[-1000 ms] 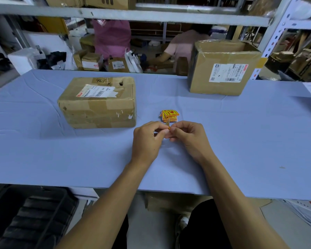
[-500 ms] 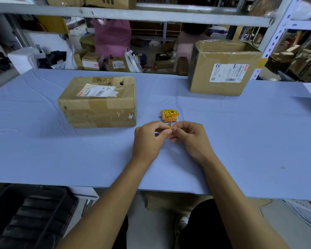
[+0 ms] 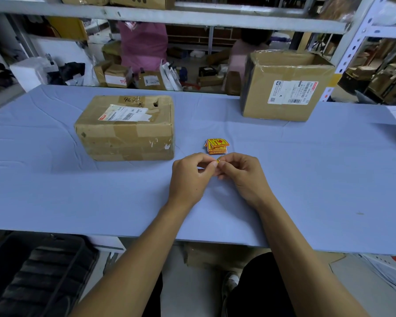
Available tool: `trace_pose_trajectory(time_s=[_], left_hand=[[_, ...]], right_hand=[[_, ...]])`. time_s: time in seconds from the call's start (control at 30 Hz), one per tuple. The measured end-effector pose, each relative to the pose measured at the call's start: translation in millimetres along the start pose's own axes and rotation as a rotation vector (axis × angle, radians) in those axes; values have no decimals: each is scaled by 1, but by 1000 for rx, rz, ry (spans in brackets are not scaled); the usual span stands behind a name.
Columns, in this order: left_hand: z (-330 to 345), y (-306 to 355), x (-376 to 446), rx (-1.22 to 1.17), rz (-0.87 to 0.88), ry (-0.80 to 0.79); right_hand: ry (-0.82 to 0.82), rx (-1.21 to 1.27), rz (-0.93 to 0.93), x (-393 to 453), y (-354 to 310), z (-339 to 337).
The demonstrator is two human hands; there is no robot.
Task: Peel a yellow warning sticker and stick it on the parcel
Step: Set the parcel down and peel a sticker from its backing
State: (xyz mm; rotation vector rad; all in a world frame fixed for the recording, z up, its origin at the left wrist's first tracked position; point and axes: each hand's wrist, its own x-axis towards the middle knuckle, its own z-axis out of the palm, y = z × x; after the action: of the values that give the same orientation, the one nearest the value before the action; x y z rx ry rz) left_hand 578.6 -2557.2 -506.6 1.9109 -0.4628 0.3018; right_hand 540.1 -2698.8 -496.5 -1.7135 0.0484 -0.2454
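Hands meet over the middle of the blue-covered bench (image 3: 55, 202). Left hand (image 3: 190, 177) and right hand (image 3: 242, 175) are knuckle to knuckle, fingers pinched together on a small yellow sticker (image 3: 218, 160); only a sliver of it shows between the fingertips, so whether it has come off its backing cannot be told.

Just beyond the hands, a small stack of yellow-and-red stickers (image 3: 217, 146) lies flat on the bench, apart from the fingers.

Parcel (image 3: 126, 128), a worn, taped cardboard box with a white shipping label (image 3: 124, 113) on top, sits to the left of the hands and slightly further back, near but not touching. Nothing lies between the hands and the parcel.

Second, taller box (image 3: 286, 85) stands at the far right edge of the bench, label facing the camera, well apart from the hands.

Behind the bench: metal shelving (image 3: 169, 18), small cartons on the floor, two people partly hidden by the shelf rail. Dark ribbed crate (image 3: 37, 275) below the near left edge.
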Motion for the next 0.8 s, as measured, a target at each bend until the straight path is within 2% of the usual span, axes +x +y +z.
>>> trace_pose_trajectory(time_s=[0.8], left_hand=[[-2, 5, -1, -14, -29, -37]], right_hand=[[-13, -23, -20, 2, -1, 0]])
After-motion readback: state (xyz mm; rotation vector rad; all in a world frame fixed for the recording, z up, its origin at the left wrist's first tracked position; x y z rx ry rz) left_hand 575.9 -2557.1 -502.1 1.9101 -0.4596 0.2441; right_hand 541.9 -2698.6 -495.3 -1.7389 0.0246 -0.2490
